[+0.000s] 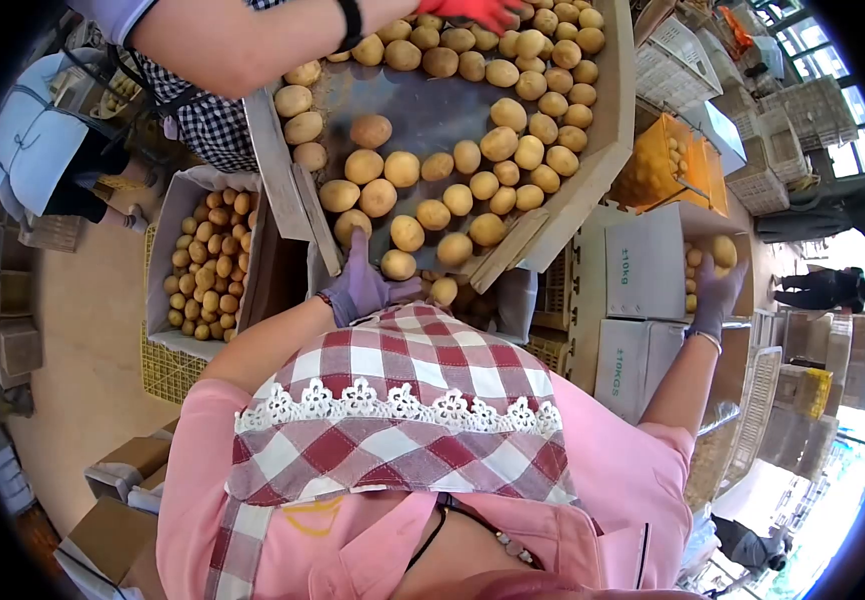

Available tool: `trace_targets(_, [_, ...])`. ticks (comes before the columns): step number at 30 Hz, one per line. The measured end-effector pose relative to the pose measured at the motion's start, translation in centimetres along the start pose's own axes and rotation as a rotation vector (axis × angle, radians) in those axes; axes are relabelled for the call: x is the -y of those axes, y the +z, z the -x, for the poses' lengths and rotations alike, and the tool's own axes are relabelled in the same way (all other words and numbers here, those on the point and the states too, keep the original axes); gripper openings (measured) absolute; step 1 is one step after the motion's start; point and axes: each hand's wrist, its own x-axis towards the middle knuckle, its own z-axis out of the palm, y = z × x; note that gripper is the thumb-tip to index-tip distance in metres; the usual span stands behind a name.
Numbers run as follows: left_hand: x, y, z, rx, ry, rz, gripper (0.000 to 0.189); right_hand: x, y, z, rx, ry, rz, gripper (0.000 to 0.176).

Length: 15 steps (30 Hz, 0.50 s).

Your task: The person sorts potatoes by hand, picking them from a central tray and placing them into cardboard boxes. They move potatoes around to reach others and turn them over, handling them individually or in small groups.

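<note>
My left hand [365, 284], in a purple glove, is at the front opening of a wooden-sided sorting tray [393, 105]. Its fingers are apart, one pointing up against a round yellow-brown potato [352, 226]. Another potato [398, 265] lies just beyond this hand, and one more [443, 291] is at the opening by my apron. Out to the right, my right hand [718, 297], gloved too, is closed around a potato [725, 251]. It is over a cardboard box [728, 218] with several potatoes inside. Many potatoes line the tray's far and right sides.
A co-worker's red-gloved hand [473, 12] reaches over the tray's far side. A lined crate of potatoes [208, 265] stands on the left. White cartons [643, 262] sit between me and the right-hand box. An orange mesh-covered crate [668, 165] is beyond them. Another person [53, 150] bends at the far left.
</note>
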Motion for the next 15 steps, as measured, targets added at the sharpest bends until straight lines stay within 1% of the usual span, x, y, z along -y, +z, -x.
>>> trace_targets(1, [-0.1, 0.3, 0.1, 0.013, 0.012, 0.008, 0.100, -1.1, 0.6, -0.4, -0.035, -0.106, 0.079, 0.045])
trace_targets(2, [-0.2, -0.2, -0.3, -0.013, -0.017, 0.026, 0.096, -2.2, 1.3, -0.8, -0.078, -0.209, 0.161, 0.043])
trace_targets(4, [0.1, 0.7, 0.2, -0.088, -0.019, 0.046, 0.095, 7.8, 0.8, 0.0, 0.057, -0.284, -0.143, 0.039])
trace_targets(5, [0.0, 1.1, 0.4, -0.120, -0.015, 0.047, 0.095, 12.1, 2.0, 0.7, 0.118, -0.332, -0.293, 0.033])
trace_targets(6, [0.0, 1.0, 0.3, -0.083, -0.013, 0.020, 0.095, 17.2, 2.3, 1.1, 0.245, -0.409, -0.416, 0.031])
trace_targets(7, [0.1, 0.5, 0.2, -0.044, -0.010, -0.004, 0.095, 20.6, 3.9, 2.2, 0.583, -0.205, -0.514, 0.030])
trace_targets(8, [0.2, 0.1, 0.1, -0.006, -0.005, -0.026, 0.095, 24.2, 5.4, 3.7, 0.677, -0.334, -0.482, 0.034])
trace_targets(9, [0.3, -0.1, -0.1, -0.090, 0.033, -0.078, 0.096, 27.2, 6.9, 5.3, 0.787, -0.503, -0.441, 0.036])
trace_targets(10, [-0.3, -1.6, 0.6, -0.165, 0.073, -0.128, 0.096, 32.0, 6.9, 7.1, 1.058, -0.644, -0.275, 0.039])
trace_targets(11, [0.2, -1.7, 0.8, -0.256, 0.113, -0.175, 0.097, 36.3, 7.2, 10.4, 1.289, -0.737, 0.035, 0.036])
trace_targets(12, [0.5, -1.5, 1.1, -0.270, 0.128, -0.162, 0.098, 37.2, 7.8, 11.3, 1.261, -0.638, 0.139, 0.033])
trace_targets(15, [0.9, -0.8, 1.4, -0.213, 0.101, 0.002, 0.099, 36.1, 8.2, 11.0, 1.320, -0.749, 0.013, 0.036])
